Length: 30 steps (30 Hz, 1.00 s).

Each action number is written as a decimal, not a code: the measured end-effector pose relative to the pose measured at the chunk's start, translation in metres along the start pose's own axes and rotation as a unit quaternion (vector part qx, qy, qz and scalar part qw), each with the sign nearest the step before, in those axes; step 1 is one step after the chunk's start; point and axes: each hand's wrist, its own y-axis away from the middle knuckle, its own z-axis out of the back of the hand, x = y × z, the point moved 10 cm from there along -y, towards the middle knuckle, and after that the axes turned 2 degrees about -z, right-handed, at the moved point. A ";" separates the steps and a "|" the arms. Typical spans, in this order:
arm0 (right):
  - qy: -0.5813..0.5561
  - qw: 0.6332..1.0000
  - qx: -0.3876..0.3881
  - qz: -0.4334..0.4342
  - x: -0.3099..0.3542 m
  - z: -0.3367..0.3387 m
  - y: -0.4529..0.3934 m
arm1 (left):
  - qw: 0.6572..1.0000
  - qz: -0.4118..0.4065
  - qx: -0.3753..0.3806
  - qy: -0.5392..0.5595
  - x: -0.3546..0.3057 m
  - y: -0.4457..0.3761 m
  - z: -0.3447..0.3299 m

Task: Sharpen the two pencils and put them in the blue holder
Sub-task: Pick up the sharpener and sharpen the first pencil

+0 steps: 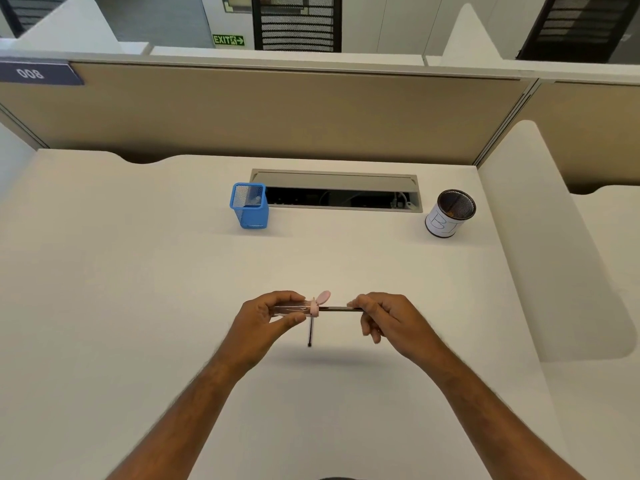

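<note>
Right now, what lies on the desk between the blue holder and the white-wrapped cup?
In the head view, only the open cable tray recessed in the desk lies between the blue holder and the white-wrapped cup; no loose items.

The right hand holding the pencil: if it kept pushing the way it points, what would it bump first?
The right hand points leftward along the pencil, so it would probably meet the pink sharpener first, held by the left hand.

A pale desk (138,271) fills the view, with an open cable tray (336,194) at about twelve o'clock. Beyond it stands a tan partition (277,112), carrying a numbered plate (38,72) at ten o'clock. A green exit sign (228,40) hangs farther back beside what may be a mesh chair back (298,26).
</note>
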 end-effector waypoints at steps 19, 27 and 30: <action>0.040 0.998 -0.033 0.024 0.008 0.006 0.004 | 1.000 0.004 0.007 0.030 0.000 0.001 -0.001; 0.004 1.000 -0.016 0.022 0.000 0.000 0.007 | 1.000 0.007 0.014 0.011 -0.001 0.002 -0.004; -0.012 0.999 -0.016 0.026 -0.002 0.000 0.007 | 1.000 0.010 0.003 0.013 0.001 0.001 0.000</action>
